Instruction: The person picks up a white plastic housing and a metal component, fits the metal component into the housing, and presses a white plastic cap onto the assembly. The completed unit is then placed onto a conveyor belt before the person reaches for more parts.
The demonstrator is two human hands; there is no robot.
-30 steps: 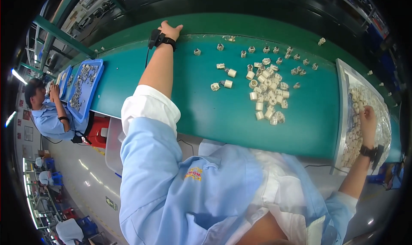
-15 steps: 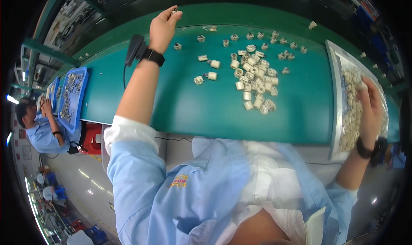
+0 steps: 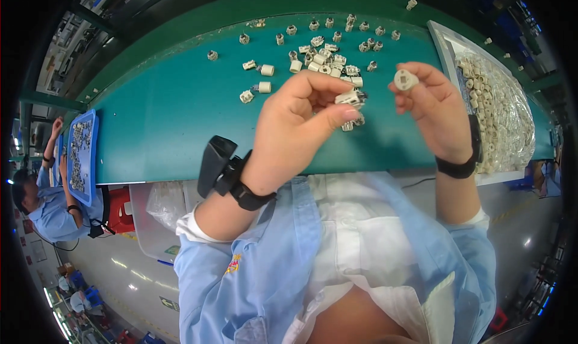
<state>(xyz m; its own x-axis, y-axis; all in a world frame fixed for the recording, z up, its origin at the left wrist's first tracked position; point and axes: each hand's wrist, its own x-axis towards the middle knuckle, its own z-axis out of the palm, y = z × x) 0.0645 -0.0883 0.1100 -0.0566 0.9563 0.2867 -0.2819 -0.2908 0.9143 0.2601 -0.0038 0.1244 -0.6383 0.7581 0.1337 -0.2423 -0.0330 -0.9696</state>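
My left hand pinches a small white plastic piece with dark metal parts between thumb and index finger, over the near middle of the green mat. To its right, my right hand holds up a cream cylindrical cap with a slot in its round face, gripped by thumb and fingers. The two parts are apart. Behind my hands lies a heap of cream caps and white pieces, partly hidden by the left hand. Several upright white-and-dark pieces are spaced out along the far side.
A pale tray lined with clear plastic holds many cream caps at the right. Two caps with dark pieces in them lie left of the heap. At the far left, a person sits by a blue tray of small parts.
My left hand has come back from the mat's far edge toward the middle, carrying its piece. My right hand has left the pale tray with a cream cap.
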